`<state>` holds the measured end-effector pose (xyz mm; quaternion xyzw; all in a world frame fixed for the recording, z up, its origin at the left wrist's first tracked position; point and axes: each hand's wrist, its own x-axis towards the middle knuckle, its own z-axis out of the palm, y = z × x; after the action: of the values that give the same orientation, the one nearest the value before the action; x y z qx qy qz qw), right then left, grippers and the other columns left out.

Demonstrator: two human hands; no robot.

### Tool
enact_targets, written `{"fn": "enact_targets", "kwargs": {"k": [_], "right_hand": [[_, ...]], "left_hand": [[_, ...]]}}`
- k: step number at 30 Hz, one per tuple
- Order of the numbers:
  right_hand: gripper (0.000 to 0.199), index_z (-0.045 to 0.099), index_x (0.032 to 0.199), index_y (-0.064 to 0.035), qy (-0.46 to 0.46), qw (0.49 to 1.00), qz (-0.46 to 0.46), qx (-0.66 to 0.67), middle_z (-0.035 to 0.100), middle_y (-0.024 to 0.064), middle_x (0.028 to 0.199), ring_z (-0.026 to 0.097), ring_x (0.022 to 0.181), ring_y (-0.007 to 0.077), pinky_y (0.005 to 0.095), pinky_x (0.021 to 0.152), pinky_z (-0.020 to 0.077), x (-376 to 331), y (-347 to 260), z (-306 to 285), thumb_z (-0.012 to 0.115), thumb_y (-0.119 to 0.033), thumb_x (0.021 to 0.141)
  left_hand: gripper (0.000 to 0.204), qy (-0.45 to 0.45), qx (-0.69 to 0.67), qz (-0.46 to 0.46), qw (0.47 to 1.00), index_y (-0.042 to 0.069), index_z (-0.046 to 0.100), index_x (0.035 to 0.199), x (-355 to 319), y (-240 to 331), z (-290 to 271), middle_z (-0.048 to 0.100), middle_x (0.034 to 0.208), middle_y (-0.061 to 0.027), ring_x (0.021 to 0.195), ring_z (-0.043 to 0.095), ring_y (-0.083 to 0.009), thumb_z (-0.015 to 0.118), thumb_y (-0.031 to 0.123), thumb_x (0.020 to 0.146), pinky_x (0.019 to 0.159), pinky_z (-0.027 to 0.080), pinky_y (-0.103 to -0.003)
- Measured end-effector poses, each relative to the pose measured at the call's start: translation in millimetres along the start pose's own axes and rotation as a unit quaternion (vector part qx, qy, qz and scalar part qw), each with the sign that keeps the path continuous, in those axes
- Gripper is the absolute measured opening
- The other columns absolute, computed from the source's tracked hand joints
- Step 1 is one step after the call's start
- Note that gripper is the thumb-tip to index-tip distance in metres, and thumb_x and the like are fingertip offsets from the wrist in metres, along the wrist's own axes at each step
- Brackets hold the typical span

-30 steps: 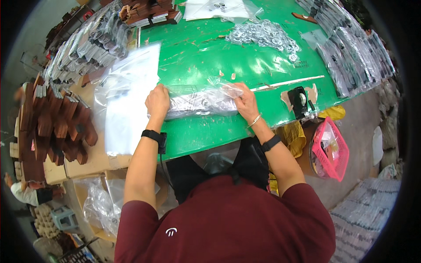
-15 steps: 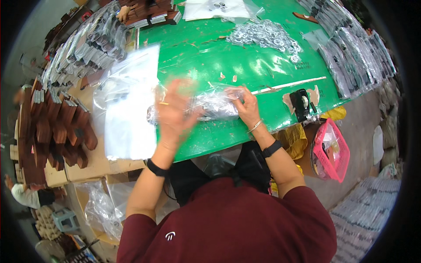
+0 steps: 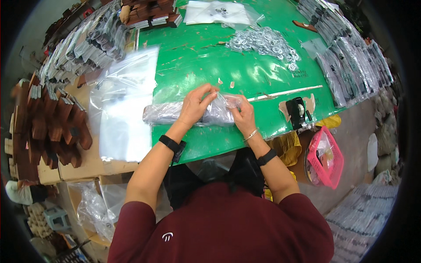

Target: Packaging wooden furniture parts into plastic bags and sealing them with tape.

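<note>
Clear plastic bag (image 3: 193, 113) stuffed with small packed items, lying lengthwise on the green table (image 3: 206, 61), directly under both hands. Left hand (image 3: 196, 105) draped over its middle, fingers curled down and pinching the film at the upper edge. Right hand (image 3: 244, 115) clamped on the bag's right end, thumb and fingers closed on the gathered plastic. Left of the left hand, just beside the bag's free end, a stack of flat clear bags (image 3: 123, 105). Beyond both hands, well apart, a heap of metal rings (image 3: 263, 43). Right of the right hand, near it, a black tape dispenser (image 3: 298, 111); farther right and lower, a pink basket (image 3: 326, 158).
</note>
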<state>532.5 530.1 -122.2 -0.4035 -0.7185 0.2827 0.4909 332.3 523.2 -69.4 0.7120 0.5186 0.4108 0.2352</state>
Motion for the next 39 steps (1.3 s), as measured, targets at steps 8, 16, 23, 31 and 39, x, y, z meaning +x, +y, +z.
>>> {"fn": "enact_targets", "kwargs": {"k": [8, 16, 23, 31, 39], "right_hand": [[0.030, 0.062, 0.109, -0.0033, 0.025, 0.995, 0.070, 0.060, 0.068, 0.0137, 0.087, 0.066, 0.073, 0.0255, 0.0342, 0.068, 0.0513, 13, -27, -10, 0.073, -0.019, 0.086], [0.021, 0.065, 0.088, -0.0041, 0.028, 0.994, 0.091, -0.046, 0.059, 0.0116, 0.061, 0.055, 0.051, 0.0236, 0.0365, 0.050, 0.0394, 26, -16, 1, 0.066, -0.024, 0.093], [0.028, 0.061, 0.083, -0.0033, 0.023, 0.980, 0.158, -0.118, 0.053, 0.0165, 0.061, 0.054, 0.053, 0.0319, 0.0403, 0.051, 0.0380, 36, -12, 12, 0.063, -0.029, 0.094], [0.029, 0.063, 0.085, -0.0042, 0.009, 0.978, 0.166, -0.129, 0.058, 0.0202, 0.067, 0.058, 0.064, 0.0405, 0.0464, 0.057, 0.0418, 39, -4, 17, 0.062, -0.032, 0.093], [0.029, 0.064, 0.089, -0.0070, 0.022, 0.976, 0.153, -0.152, 0.061, 0.0181, 0.068, 0.060, 0.065, 0.0400, 0.0466, 0.058, 0.0431, 35, -1, 19, 0.058, -0.034, 0.095]], "left_hand": [[0.022, 0.004, -0.118, -0.119, 0.986, 0.001, 0.061, 0.093, -1, -2, 12, 0.062, 0.082, -0.0073, 0.081, 0.059, -0.0143, 0.064, 0.023, 0.092, 0.076, 0.046, -0.029], [0.025, 0.045, -0.009, -0.118, 0.992, 0.008, 0.061, 0.090, 1, 4, 17, 0.059, 0.075, -0.0088, 0.075, 0.059, -0.0259, 0.062, 0.033, 0.093, 0.066, 0.044, -0.040], [0.023, 0.049, 0.056, -0.124, 0.990, 0.008, 0.059, 0.092, 4, 2, 21, 0.061, 0.084, -0.0096, 0.081, 0.061, -0.0316, 0.057, 0.031, 0.096, 0.068, 0.045, -0.044], [0.024, 0.059, 0.102, -0.140, 0.983, 0.007, 0.061, 0.093, 6, -3, 27, 0.065, 0.090, -0.0136, 0.083, 0.063, -0.0359, 0.057, 0.030, 0.095, 0.072, 0.046, -0.045], [0.026, 0.011, 0.136, -0.149, 0.979, 0.007, 0.063, 0.092, 11, -8, 29, 0.066, 0.090, -0.0161, 0.086, 0.063, -0.0378, 0.057, 0.032, 0.093, 0.074, 0.046, -0.047]]}}
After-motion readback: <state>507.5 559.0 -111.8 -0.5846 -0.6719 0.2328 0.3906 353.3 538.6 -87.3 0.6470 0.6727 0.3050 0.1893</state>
